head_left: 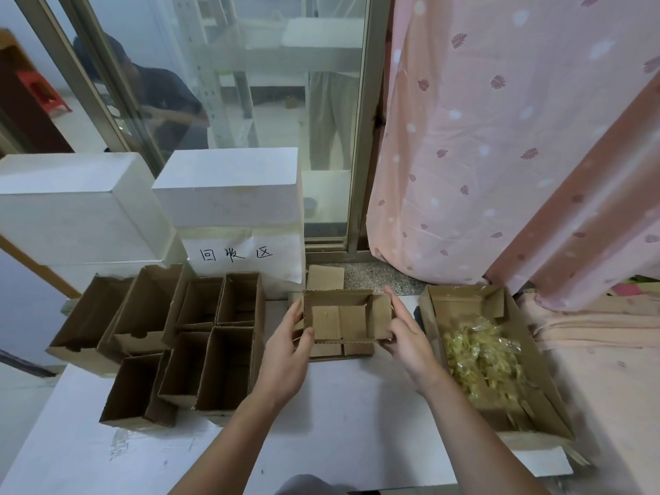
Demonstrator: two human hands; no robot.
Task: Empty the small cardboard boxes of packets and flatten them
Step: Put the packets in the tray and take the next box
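Observation:
I hold a small open cardboard box [344, 316] in the middle of the white table, above a pile of flattened cardboard [339, 350]. It has no packets in it and its bottom flaps show. My left hand [289, 346] grips its left wall, thumb at the front corner. On the right end wall, my right hand [405, 334] grips with the fingers on top. A large cardboard tray [535, 384] at the right holds a heap of yellowish clear packets [482, 359]. Several open small boxes [185, 337] stand grouped at the left.
Two white foam blocks [228, 194] stand behind the boxes, one with a paper sign [246, 257] hanging in front. A glass sliding door is behind them, with a person's reflection in it. A pink curtain [500, 137] hangs at the right. The white table's [321, 423] near part is bare.

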